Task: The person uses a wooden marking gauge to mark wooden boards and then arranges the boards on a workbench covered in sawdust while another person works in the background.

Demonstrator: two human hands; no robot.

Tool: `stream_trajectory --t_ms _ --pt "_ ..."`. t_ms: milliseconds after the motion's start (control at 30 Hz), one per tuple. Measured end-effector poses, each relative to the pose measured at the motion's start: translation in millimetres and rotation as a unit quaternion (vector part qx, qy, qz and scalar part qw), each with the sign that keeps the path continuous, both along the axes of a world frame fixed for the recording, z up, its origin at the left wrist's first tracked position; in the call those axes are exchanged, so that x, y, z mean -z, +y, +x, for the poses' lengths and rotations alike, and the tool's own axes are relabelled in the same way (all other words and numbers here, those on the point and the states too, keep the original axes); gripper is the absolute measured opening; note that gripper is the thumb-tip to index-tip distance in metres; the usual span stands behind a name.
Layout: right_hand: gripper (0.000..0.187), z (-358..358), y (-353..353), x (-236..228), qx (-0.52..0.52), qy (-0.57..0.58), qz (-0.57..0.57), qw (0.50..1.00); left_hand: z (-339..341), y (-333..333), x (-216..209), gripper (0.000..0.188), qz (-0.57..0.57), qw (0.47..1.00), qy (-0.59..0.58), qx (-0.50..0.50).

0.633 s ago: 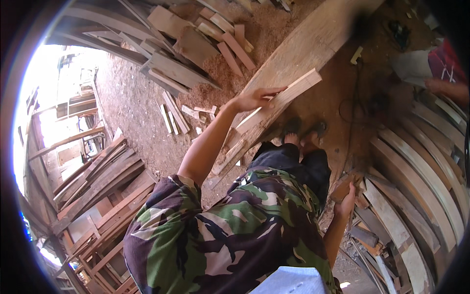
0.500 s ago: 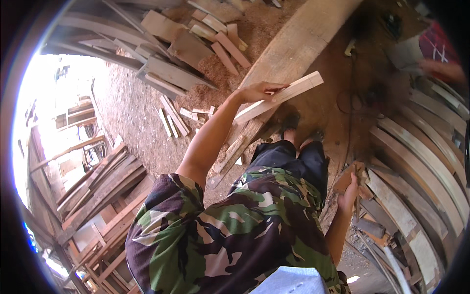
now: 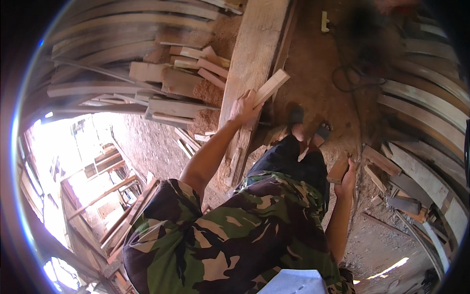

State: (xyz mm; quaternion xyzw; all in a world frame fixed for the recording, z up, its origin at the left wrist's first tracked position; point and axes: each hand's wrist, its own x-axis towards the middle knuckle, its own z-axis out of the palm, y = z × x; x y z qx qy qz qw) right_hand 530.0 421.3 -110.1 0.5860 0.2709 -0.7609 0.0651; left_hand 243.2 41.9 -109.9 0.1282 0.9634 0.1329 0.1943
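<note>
1. The left hand [image 3: 244, 106] is curled around a pale squared batten [image 3: 272, 88], its fingers folded over the wood.
2. The batten slants up and right across the edge of a long, thick plank [image 3: 252, 46]; whether they touch, I cannot tell.
3. The right hand [image 3: 348, 179] grips a short brown wooden block [image 3: 338, 167] along its right side, fingers partly closed, beside the person's dark trousers [image 3: 279, 159].
4. Offcuts [image 3: 213, 73] lie left of the plank.
</note>
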Motion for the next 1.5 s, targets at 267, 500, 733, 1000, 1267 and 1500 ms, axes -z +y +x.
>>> stream_trajectory --t_ms 267,500,733,1000,1267,1500 --pt "0.053 -62 5 -34 -0.074 0.046 -0.075 0.993 36 9 3 0.045 0.03 0.996 0.065 0.049" --pt "0.049 -109 -8 -6 -0.139 -0.01 -0.026 0.99 43 4 -1 0.046 0.036 0.984 -0.072 -0.158" --pt "0.048 -163 -31 -4 -0.18 -0.085 -0.011 0.98 72 -4 -1 0.042 0.094 0.993 0.012 -0.077" --pt "0.051 -127 -28 14 -0.274 -0.037 0.028 0.961 135 -16 -43 0.039 0.009 0.998 0.036 -0.055" --pt "0.055 -11 16 56 -0.278 -0.128 0.096 0.947 241 -146 -49 0.056 -0.072 0.996 -0.046 -0.005" --pt "0.055 185 32 111 -0.233 -0.169 0.11 0.951 339 -235 -51 0.057 -0.04 0.986 -0.077 0.141"
